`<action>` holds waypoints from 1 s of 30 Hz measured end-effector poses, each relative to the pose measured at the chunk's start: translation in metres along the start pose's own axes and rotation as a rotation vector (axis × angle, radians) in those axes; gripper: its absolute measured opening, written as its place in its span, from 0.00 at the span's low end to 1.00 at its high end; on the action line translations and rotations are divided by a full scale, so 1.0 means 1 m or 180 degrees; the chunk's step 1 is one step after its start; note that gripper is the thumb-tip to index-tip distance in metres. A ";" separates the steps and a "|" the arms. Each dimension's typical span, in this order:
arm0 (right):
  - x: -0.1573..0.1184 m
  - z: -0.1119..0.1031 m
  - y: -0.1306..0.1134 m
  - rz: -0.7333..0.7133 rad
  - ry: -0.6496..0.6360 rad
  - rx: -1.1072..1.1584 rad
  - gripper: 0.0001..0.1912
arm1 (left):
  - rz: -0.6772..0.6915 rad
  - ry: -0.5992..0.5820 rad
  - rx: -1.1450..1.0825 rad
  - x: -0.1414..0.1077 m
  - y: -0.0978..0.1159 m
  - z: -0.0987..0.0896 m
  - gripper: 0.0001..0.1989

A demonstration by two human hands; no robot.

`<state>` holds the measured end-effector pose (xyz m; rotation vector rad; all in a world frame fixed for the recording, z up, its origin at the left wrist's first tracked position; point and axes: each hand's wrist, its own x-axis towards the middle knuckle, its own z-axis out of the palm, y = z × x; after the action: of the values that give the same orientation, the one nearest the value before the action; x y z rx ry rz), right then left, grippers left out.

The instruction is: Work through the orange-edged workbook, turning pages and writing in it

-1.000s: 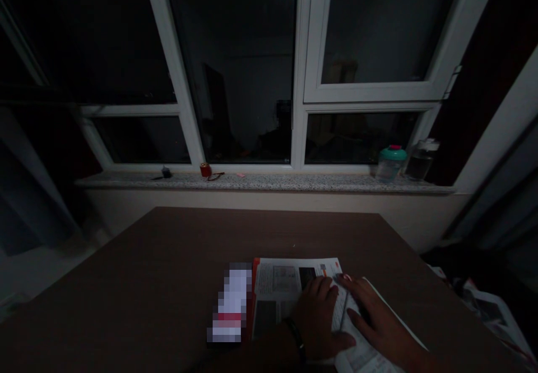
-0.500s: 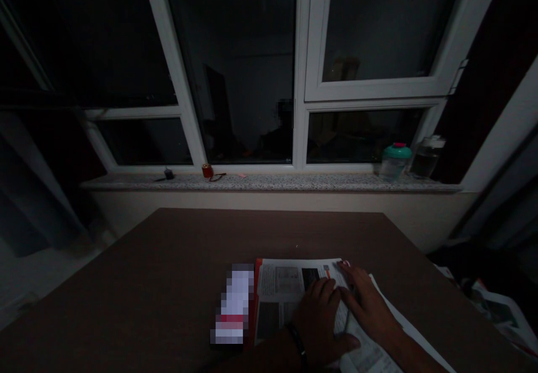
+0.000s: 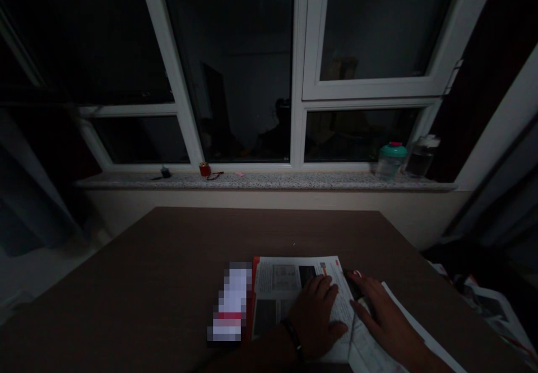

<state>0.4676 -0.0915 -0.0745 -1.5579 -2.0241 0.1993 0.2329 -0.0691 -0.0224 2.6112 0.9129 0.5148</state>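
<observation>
An open printed booklet (image 3: 281, 289) with an orange cover edge lies on the brown table (image 3: 143, 289), near its front edge. My left hand (image 3: 316, 317), with a dark band at the wrist, rests flat on the pages. My right hand (image 3: 384, 317) lies over the right-hand page, fingers spread, near the booklet's outer edge. Neither hand visibly grips anything. To the left of the booklet lies a pixelated, blurred object (image 3: 230, 303), too obscured to identify.
Beyond the table's far edge runs a speckled stone windowsill (image 3: 269, 181). On it stand a small red cylinder (image 3: 204, 169), a jar with a teal lid (image 3: 390, 161) and a glass bottle (image 3: 419, 158). Printed sheets (image 3: 491, 305) lie low at the right.
My right hand has slid rightward across the booklet, and the pages beneath it have shifted slightly. My left hand stays almost in place.
</observation>
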 end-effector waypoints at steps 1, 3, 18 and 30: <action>-0.002 -0.001 0.002 0.0011 0.0028 -0.0027 0.29 | -0.0004 -0.0017 -0.0001 0.000 0.000 0.000 0.34; -0.007 -0.003 0.004 0.0026 0.0043 -0.0093 0.29 | 0.0007 -0.0038 -0.0006 0.000 -0.001 0.000 0.34; -0.009 -0.011 0.009 -0.0146 -0.0041 -0.0004 0.30 | -0.0037 -0.0070 -0.0192 0.014 0.025 0.001 0.38; 0.048 0.006 -0.014 0.0015 0.0524 0.0237 0.23 | -0.0362 -0.0073 -0.0504 0.014 0.030 0.008 0.43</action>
<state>0.4450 -0.0503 -0.0568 -1.4831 -1.8652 0.1417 0.2626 -0.0835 -0.0140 2.4035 0.9656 0.5047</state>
